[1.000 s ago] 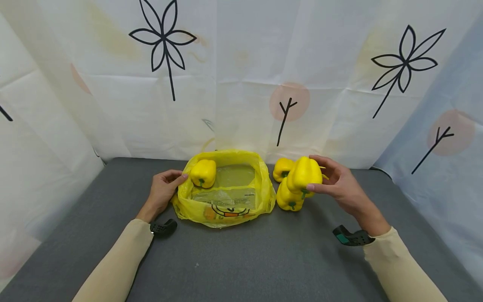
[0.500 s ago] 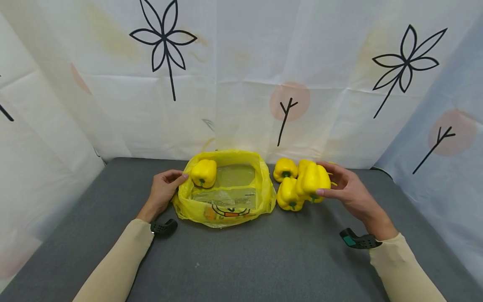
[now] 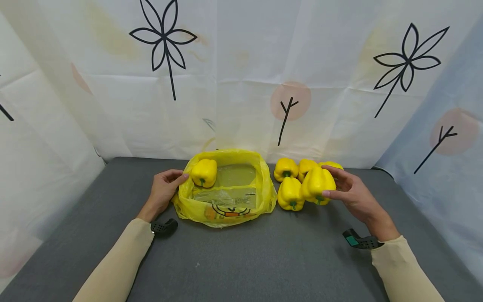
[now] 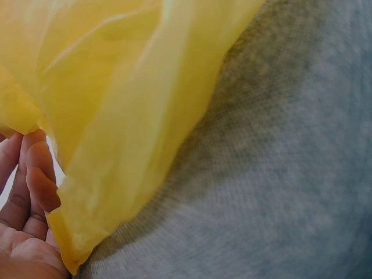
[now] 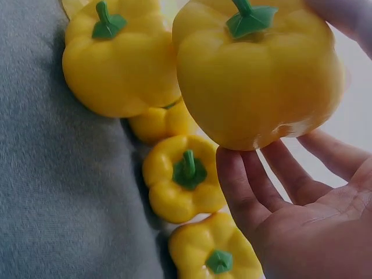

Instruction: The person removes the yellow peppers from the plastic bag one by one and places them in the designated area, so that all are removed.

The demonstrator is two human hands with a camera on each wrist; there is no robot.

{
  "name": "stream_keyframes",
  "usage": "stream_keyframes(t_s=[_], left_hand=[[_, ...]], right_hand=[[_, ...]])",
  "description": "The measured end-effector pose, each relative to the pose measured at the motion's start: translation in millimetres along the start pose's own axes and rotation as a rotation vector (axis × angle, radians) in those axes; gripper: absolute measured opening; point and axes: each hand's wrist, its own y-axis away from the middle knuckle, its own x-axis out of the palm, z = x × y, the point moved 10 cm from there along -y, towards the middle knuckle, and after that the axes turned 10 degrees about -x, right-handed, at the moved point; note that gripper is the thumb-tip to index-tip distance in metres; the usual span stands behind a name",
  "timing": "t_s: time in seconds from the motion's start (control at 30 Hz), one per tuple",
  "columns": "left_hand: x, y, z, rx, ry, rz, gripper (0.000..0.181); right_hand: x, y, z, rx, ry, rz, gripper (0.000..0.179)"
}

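My left hand (image 3: 166, 188) pinches the left rim of a yellow plastic bag (image 3: 222, 220), which lies with its mouth spread wide. Inside the bag, against its left wall, sits one yellow bell pepper (image 3: 204, 173). In the left wrist view the bag film (image 4: 128, 116) hangs from the fingertips. To the right of the bag, my right hand (image 3: 356, 195) holds another yellow bell pepper (image 3: 317, 182) between thumb and fingers. The right wrist view shows this pepper (image 5: 256, 87) with its green stem toward the camera and the fingers beneath it; whether it touches the table is hidden.
Several more yellow peppers stand in a cluster right of the bag: a front one (image 3: 290, 195), a back left one (image 3: 285, 169), and others partly behind the held pepper. The grey table (image 3: 241, 264) ends at a white patterned curtain (image 3: 241, 113).
My right hand has moved right and slightly down with the bell pepper, uncovering the peppers behind it. My left hand and the bag have stayed in place.
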Motion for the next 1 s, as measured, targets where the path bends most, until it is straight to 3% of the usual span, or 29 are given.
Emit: stream_keyframes(t_s=[0.43,0.67,1.0], left_hand=[[-0.5,-1.0,1.5,0.0,0.003,-0.002,0.038],[-0.3,-0.2,-0.7,0.011,0.0,-0.001,0.038],[-0.5,-0.4,-0.3,0.003,0.004,-0.001,0.038]], right_hand=[[-15,6.6,-13,0.04,0.022,-0.009,0.069],[-22,11.4,-33,0.138,0.052,0.003,0.071],[-18,11.5,-51,0.179,0.073,0.046,0.075]])
